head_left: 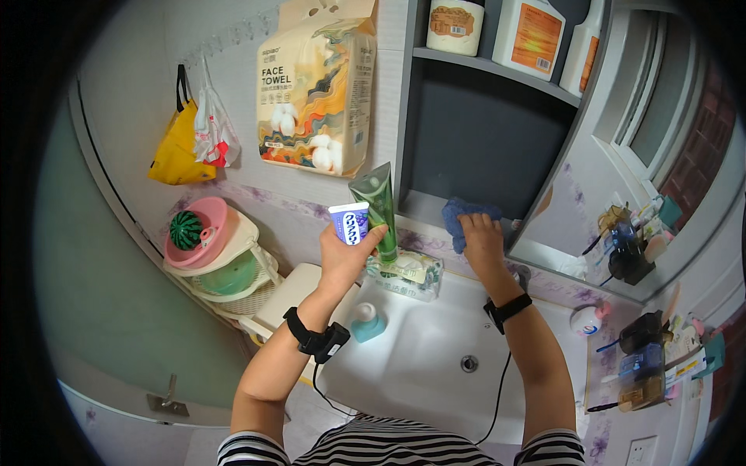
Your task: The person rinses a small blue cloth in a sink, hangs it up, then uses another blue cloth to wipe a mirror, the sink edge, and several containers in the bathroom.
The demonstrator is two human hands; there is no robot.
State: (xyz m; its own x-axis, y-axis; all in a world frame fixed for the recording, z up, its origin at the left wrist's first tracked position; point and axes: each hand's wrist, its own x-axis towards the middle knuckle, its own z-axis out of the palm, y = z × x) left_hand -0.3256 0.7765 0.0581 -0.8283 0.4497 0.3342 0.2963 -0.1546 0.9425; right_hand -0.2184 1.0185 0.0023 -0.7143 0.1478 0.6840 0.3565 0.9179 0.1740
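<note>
My left hand is closed round two tubes, held up above the sink's left side. One is a small white and purple tube; the other is a taller green tube. My right hand presses a blue cloth onto the bottom ledge of the grey shelf cabinet, its fingers bent over the cloth. Just behind the tubes, a pack of wipes or tissues lies on the sink's back rim. Black straps with small devices circle both wrists.
Below my arms is the white sink with a teal bottle on its left rim. Bottles and a jar stand on the upper shelf. A towel pack hangs on the wall. Basins are stacked left; toiletries crowd the right.
</note>
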